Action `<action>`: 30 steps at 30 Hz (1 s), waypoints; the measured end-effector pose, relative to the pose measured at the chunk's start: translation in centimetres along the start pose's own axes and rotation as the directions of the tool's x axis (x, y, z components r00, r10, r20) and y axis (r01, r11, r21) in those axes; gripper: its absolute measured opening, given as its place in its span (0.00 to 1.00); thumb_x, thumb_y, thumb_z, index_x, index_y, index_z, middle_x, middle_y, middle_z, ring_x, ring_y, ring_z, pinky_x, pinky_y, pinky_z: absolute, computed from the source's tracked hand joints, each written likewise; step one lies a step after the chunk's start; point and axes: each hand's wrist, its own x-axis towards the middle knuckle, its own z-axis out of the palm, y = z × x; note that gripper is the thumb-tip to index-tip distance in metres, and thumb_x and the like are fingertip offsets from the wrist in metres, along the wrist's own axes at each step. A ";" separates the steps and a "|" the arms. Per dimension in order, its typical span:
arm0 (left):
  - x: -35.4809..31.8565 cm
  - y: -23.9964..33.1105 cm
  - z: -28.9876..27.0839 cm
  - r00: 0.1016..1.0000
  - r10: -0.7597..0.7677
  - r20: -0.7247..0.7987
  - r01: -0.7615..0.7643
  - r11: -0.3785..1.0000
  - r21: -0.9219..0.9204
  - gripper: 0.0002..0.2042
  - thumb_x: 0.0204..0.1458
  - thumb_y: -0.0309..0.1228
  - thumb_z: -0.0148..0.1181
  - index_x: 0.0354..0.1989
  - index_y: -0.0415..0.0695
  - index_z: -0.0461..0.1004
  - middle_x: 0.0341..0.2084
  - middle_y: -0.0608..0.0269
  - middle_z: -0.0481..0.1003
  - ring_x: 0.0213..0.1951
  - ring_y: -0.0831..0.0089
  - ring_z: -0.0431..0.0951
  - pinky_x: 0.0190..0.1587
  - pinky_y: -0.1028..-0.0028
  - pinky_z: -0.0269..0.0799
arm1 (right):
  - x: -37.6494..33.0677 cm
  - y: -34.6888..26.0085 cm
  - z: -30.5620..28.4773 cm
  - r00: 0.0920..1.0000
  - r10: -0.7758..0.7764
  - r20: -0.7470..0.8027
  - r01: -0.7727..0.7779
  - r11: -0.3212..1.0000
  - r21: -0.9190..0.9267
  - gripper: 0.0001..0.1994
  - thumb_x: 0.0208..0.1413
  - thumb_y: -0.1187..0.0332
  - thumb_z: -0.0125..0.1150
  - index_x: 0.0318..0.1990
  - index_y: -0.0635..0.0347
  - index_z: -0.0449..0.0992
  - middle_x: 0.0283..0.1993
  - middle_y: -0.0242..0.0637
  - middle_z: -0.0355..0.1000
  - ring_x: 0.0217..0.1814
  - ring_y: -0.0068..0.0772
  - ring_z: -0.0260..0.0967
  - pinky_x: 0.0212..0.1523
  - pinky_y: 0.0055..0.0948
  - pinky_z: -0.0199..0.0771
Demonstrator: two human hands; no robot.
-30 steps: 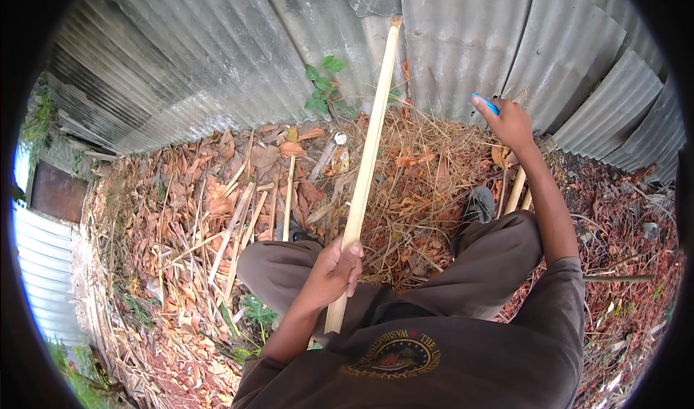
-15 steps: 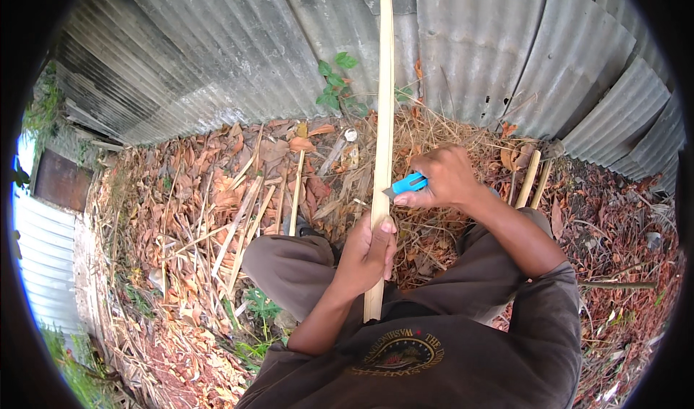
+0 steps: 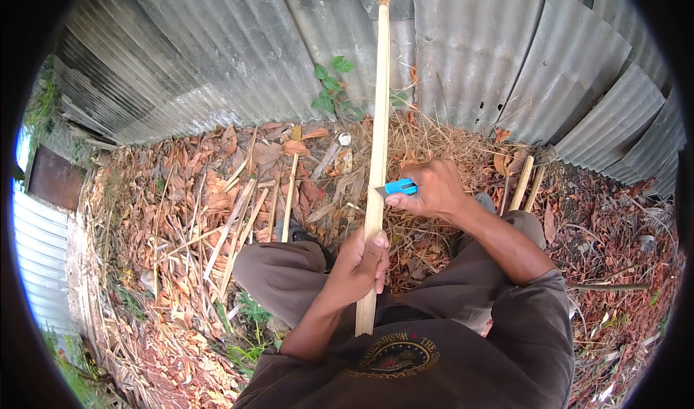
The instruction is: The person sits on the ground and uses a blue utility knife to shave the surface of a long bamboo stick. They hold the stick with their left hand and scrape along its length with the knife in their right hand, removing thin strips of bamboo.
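A long pale strip, which looks like split bamboo point(image 3: 379, 112), stands out ahead of me, its near end close to my shirt. My left hand point(image 3: 361, 263) is closed around its lower part, thumb on top. In my right hand point(image 3: 432, 189) is a blue utility knife point(image 3: 401, 186), gripped in closed fingers. Its short blade points left and touches the strip's right edge a little above my left hand. Whether the blade has cut in, I cannot tell.
Several thin strips point(image 3: 231, 224) lie on dry leaves point(image 3: 184, 185) to the left. Two pale poles point(image 3: 522, 182) lie beyond my right knee. A corrugated metal fence point(image 3: 463, 54) closes off the far side, with a small green plant point(image 3: 329, 87) at its foot.
The bamboo strip has slid slightly toward me, so its far tip now shows whole. My left hand and the knife in my right hand have shifted a little left within the view.
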 end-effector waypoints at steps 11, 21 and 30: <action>-1.6 1.2 1.5 0.982 -0.074 0.172 0.085 0.995 -0.054 0.12 0.67 0.39 0.39 0.37 0.42 0.60 0.14 0.68 0.59 0.09 0.80 0.61 0.13 0.80 0.59 | 4.3 6.7 -5.1 0.932 0.303 -0.201 -0.319 0.946 -0.055 0.37 0.44 0.25 0.50 0.17 0.56 0.76 0.10 0.38 0.66 0.14 0.44 0.68 0.19 0.40 0.68; -1.6 1.2 0.5 0.976 -0.072 0.203 0.104 0.984 -0.147 0.13 0.67 0.40 0.38 0.37 0.42 0.60 0.13 0.69 0.58 0.09 0.81 0.60 0.13 0.80 0.57 | 1.8 4.2 -3.7 0.969 0.105 -0.225 -0.121 0.991 -0.057 0.37 0.43 0.25 0.51 0.15 0.54 0.75 0.08 0.37 0.63 0.12 0.44 0.67 0.16 0.40 0.66; -1.4 1.5 0.6 0.982 -0.078 0.172 0.078 0.997 0.005 0.12 0.67 0.38 0.38 0.37 0.42 0.60 0.14 0.69 0.60 0.10 0.81 0.62 0.13 0.81 0.59 | 1.6 4.4 -3.4 0.967 0.095 -0.236 -0.105 0.994 -0.032 0.36 0.44 0.25 0.51 0.13 0.54 0.72 0.08 0.36 0.63 0.12 0.43 0.66 0.16 0.39 0.66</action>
